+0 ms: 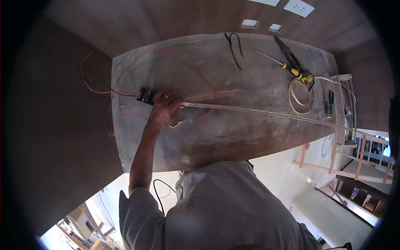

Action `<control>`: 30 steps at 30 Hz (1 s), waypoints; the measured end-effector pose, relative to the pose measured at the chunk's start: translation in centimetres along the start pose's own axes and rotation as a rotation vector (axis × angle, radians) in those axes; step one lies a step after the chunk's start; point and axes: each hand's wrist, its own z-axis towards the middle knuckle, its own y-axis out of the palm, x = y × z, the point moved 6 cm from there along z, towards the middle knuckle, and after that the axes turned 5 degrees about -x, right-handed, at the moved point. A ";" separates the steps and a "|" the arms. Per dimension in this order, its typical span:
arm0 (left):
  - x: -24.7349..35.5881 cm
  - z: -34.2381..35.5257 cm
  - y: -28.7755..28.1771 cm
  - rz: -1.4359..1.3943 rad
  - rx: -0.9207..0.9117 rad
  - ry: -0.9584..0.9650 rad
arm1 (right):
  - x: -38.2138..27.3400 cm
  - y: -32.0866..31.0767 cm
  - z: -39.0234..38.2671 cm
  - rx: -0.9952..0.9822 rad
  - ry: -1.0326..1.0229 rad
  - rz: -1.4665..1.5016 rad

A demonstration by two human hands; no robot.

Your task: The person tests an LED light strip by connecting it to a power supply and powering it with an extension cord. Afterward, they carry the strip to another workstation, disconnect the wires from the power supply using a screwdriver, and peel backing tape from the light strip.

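Note:
My left hand (164, 110) reaches in over the worn wooden board (250, 137). Its fingers are curled over the right end of a small black box (145, 96) with printed marks. Thin red wire (204, 78) loops widely around the hand and the box, and a dark lead runs left from the box. Beside the fingers, a long thin strip (258, 111) begins and stretches across the board to the right, past its edge. A short pale wire end (179, 123) lies just below the hand. No part of my right hand shows.
At the right lie a screwdriver (285, 66), a black-and-yellow tool (306, 77), a coiled pale cable (290, 100) and pliers (329, 104). Black wire (233, 46) rests at the back. Dark panels enclose the board; the back one has cutouts (250, 23) and a white socket plate (299, 8).

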 end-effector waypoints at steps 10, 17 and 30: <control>2.0 -2.3 -1.6 -0.159 0.023 -0.001 | -2.6 1.2 0.6 -0.014 -0.049 0.012; 5.4 -2.8 0.6 -0.182 -0.035 0.038 | -4.6 5.1 0.2 -0.015 -0.053 0.052; 10.0 -1.4 0.8 -0.151 -0.127 0.033 | -7.4 3.7 -4.8 0.330 -0.215 0.106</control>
